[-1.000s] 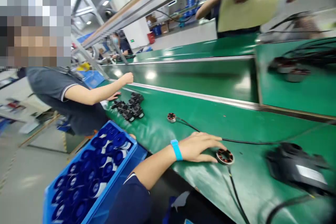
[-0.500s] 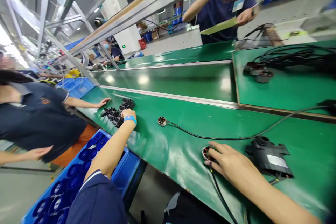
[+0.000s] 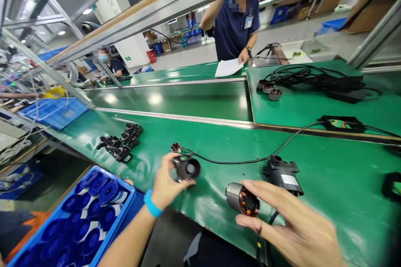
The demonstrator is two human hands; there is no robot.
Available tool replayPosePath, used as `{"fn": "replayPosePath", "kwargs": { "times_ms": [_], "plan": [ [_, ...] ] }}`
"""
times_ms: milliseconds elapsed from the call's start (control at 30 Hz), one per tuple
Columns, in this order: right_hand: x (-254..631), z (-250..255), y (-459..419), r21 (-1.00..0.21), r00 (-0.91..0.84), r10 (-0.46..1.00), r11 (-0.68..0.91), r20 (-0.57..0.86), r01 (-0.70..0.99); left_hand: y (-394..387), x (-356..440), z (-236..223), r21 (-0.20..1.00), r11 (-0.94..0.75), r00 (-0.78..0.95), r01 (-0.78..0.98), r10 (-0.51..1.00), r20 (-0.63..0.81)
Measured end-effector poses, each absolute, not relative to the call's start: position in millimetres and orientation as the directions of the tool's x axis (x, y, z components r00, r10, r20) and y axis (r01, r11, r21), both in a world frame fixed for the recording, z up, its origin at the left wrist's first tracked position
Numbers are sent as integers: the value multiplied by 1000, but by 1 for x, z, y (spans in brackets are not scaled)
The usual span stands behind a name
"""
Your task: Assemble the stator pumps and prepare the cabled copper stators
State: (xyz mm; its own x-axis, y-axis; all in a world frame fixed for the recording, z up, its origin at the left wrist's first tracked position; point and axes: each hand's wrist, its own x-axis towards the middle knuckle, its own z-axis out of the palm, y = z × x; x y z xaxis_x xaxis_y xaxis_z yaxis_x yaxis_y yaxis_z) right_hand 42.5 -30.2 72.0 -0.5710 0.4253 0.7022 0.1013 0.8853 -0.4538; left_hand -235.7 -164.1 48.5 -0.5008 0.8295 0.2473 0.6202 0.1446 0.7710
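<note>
At 8 o'clock in the view a blue bin [image 3: 130,200] holds dark blue round parts [image 3: 108,190], with a cluster of black fittings [image 3: 116,147] at 9 o'clock on the green table [image 3: 216,144]. At 7 o'clock the left hand [image 3: 164,185] grips a black round-mouthed part [image 3: 188,167] between thumb and fingers, a small cabled motor [image 3: 176,147] lying just beyond it. At 5 o'clock the right hand [image 3: 297,221] pinches a metal-sided copper-wound core [image 3: 238,198], near a labelled black housing [image 3: 283,175] at 4 o'clock.

Open tabletop [image 3: 216,141] lies between cable [image 3: 232,162] and metal rail [image 3: 175,117].
</note>
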Motion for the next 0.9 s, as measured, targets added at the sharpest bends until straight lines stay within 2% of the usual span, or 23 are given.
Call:
{"fn": "replayPosePath", "kwargs": {
  "times_ms": [33, 100, 333, 500, 633, 800, 900],
  "plan": [
    [43, 75, -31, -448, -559, 422, 889, 713, 99, -157, -213, 40, 852, 98, -488, 514, 850, 197],
    [43, 79, -32, -448, -540, 419, 890, 730, 85, -145, -176, 28, 928, 41, -462, 369, 875, 145],
    [43, 74, -29, -392, -595, 319, 920, 737, 7, -135, -133, 29, 962, -46, -364, 269, 920, 146],
    [42, 61, -35, -214, -628, 271, 962, 729, 168, -129, -122, 22, 993, -38, -441, 110, 894, 83],
    [42, 54, -39, -161, -647, 255, 966, 719, 202, -128, -124, 17, 988, -75, -424, 136, 897, 126],
    [41, 49, -39, -199, -690, 237, 970, 684, 137, -133, -131, 11, 983, -56, -387, 177, 914, 122],
    [39, 35, -40, -170, -677, 219, 975, 702, 139, -134, -137, 3, 980, -31, -310, 197, 946, 93]
  ]
}}
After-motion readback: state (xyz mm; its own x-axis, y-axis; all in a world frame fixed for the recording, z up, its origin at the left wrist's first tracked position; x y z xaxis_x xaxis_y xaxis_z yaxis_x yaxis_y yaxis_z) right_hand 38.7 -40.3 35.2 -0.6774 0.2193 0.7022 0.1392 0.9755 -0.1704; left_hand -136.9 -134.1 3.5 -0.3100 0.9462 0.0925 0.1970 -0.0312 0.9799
